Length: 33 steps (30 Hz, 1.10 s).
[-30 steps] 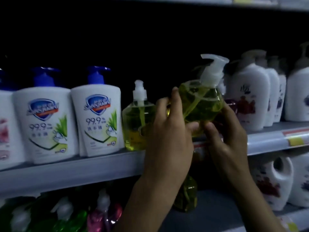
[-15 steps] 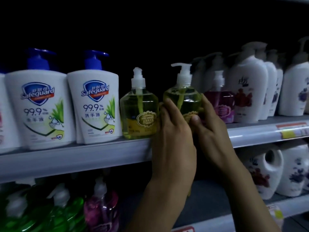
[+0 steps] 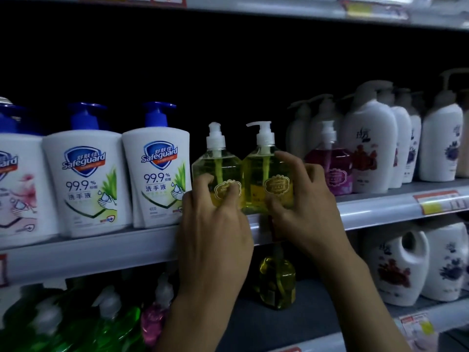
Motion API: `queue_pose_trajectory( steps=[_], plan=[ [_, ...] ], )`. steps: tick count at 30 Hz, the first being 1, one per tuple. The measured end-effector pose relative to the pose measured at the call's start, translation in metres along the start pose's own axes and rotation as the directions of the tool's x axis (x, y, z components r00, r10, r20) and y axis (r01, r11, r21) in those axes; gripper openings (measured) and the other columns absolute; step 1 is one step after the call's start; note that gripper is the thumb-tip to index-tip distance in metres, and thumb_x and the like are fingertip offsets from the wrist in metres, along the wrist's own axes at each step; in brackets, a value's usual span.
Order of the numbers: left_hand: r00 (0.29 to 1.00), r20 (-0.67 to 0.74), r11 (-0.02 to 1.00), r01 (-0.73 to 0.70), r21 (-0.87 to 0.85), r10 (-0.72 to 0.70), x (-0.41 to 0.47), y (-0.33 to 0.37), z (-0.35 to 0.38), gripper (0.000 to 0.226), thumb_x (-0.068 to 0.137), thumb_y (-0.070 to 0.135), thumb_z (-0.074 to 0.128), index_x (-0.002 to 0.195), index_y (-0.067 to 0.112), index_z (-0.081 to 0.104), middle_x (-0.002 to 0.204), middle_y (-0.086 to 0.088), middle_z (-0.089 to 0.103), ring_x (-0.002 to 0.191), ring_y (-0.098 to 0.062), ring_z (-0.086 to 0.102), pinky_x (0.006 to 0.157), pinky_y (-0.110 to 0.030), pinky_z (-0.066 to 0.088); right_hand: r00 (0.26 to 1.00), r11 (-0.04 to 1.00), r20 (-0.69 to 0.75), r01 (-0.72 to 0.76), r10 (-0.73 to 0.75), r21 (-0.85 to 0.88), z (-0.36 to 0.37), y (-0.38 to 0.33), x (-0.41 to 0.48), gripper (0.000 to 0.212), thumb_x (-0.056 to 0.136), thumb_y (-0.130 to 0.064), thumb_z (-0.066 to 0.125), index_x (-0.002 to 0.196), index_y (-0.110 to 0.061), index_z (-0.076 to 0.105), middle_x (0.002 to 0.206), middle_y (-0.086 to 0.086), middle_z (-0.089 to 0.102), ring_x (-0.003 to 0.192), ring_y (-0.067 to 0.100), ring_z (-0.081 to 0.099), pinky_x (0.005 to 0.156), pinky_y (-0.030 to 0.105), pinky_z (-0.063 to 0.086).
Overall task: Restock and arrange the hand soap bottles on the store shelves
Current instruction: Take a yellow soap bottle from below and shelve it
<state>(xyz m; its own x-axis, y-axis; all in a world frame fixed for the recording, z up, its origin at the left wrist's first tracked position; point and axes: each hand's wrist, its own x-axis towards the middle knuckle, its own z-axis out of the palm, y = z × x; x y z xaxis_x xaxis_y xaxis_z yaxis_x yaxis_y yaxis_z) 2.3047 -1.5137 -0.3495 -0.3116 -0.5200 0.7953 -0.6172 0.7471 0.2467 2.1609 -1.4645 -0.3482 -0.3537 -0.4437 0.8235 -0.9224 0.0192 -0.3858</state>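
Two clear yellow hand soap bottles with white pumps stand side by side, touching, on the middle shelf. My left hand has its fingers curled on the front of the left yellow bottle. My right hand grips the right yellow bottle, fingers wrapped round its right side and thumb low on its front. Both bottles are upright with their gold labels facing me.
White Safeguard bottles with blue pumps fill the shelf to the left. A purple pump bottle and tall white bottles stand to the right. Below, another yellow bottle, green bottles and white jugs.
The right yellow bottle went from tilted in the air onto the shelf, upright beside the other. My left hand shifted from it onto the left bottle.
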Motion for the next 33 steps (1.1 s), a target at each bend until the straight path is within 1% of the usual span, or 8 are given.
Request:
queue_pose_trajectory(
  steps=[8,13,20,23,26,29,31,33],
  plan=[
    [0.995,0.102,0.992,-0.002,0.126,-0.011,0.01,0.007,0.006,0.049,0.094,0.041,0.043,0.14,0.025,0.039,0.147,-0.007,0.013,0.129,-0.024,0.033,0.091,-0.033,0.046,0.998,0.992,-0.008,-0.061,0.06,-0.11,0.013,-0.005,0.013,0.063,0.083,-0.028,0.06,0.135,-0.044,0.028,0.126,0.008,0.049,0.094,0.029,0.06,0.074,0.04,0.053],
    [0.994,0.111,0.988,-0.021,0.155,0.003,0.017,0.002,0.013,0.058,0.093,0.055,0.036,0.137,0.018,0.038,0.148,-0.009,0.015,0.129,-0.026,0.036,0.088,-0.035,0.046,0.994,0.987,0.09,-0.056,0.07,-0.153,0.018,-0.005,0.029,0.066,0.079,-0.019,0.061,0.135,-0.034,0.031,0.117,0.008,0.051,0.084,0.032,0.059,0.065,0.034,0.045],
    [0.997,0.078,0.996,-0.026,0.091,0.019,0.022,0.0,0.017,0.056,0.091,0.058,0.04,0.124,0.015,0.051,0.14,-0.007,0.026,0.117,-0.023,0.045,0.073,-0.029,0.036,0.98,0.997,0.189,-0.047,0.058,-0.064,0.016,0.002,0.036,0.067,0.078,-0.012,0.062,0.135,-0.03,0.033,0.119,0.011,0.051,0.099,0.032,0.056,0.077,0.044,0.052],
    [0.997,-0.069,0.995,-0.041,-0.095,0.035,0.016,0.001,0.016,0.034,0.092,0.038,0.051,0.113,0.013,0.061,0.128,-0.007,0.044,0.107,-0.024,0.051,0.073,-0.026,0.033,0.995,0.999,-0.097,-0.03,0.028,-0.02,0.001,0.005,0.02,0.042,0.082,-0.008,0.056,0.122,-0.018,0.051,0.109,0.005,0.053,0.092,0.02,0.053,0.073,0.023,0.045],
    [0.954,-0.264,0.936,-0.214,-0.28,0.139,-0.013,0.011,0.021,0.013,0.089,0.012,0.053,0.088,0.007,0.065,0.095,-0.011,0.058,0.086,-0.024,0.056,0.07,-0.024,0.039,0.876,0.997,-0.48,-0.004,0.04,0.076,-0.011,0.005,-0.022,0.018,0.08,-0.004,0.05,0.091,-0.009,0.063,0.087,0.003,0.062,0.079,0.011,0.054,0.069,0.016,0.039],
    [0.965,-0.051,0.868,-0.254,-0.427,0.257,-0.06,0.009,0.057,0.017,0.087,0.013,0.047,0.078,0.008,0.06,0.079,-0.009,0.057,0.075,-0.03,0.056,0.064,-0.039,0.045,0.919,0.994,-0.394,0.018,0.026,0.107,-0.002,0.018,-0.068,0.013,0.073,0.003,0.05,0.074,-0.004,0.061,0.071,0.005,0.059,0.066,0.011,0.05,0.062,0.015,0.036],
    [0.964,0.186,0.88,-0.085,-0.468,0.192,-0.082,-0.005,0.091,0.018,0.083,0.018,0.048,0.077,0.012,0.063,0.08,-0.009,0.059,0.075,-0.031,0.059,0.065,-0.036,0.047,0.979,0.992,-0.193,-0.045,0.067,0.118,0.012,0.035,-0.088,0.009,0.07,-0.001,0.05,0.068,-0.003,0.059,0.065,0.009,0.059,0.062,0.017,0.052,0.06,0.024,0.041],
    [0.907,0.418,0.912,0.126,-0.389,0.053,-0.092,-0.025,0.121,0.02,0.082,0.012,0.052,0.09,0.014,0.07,0.091,-0.009,0.067,0.087,-0.03,0.064,0.073,-0.033,0.05,0.978,0.978,0.039,-0.205,0.203,0.03,0.029,0.057,-0.104,0.014,0.073,-0.011,0.05,0.071,-0.004,0.062,0.069,0.012,0.064,0.068,0.026,0.06,0.063,0.035,0.046]
  ],
)
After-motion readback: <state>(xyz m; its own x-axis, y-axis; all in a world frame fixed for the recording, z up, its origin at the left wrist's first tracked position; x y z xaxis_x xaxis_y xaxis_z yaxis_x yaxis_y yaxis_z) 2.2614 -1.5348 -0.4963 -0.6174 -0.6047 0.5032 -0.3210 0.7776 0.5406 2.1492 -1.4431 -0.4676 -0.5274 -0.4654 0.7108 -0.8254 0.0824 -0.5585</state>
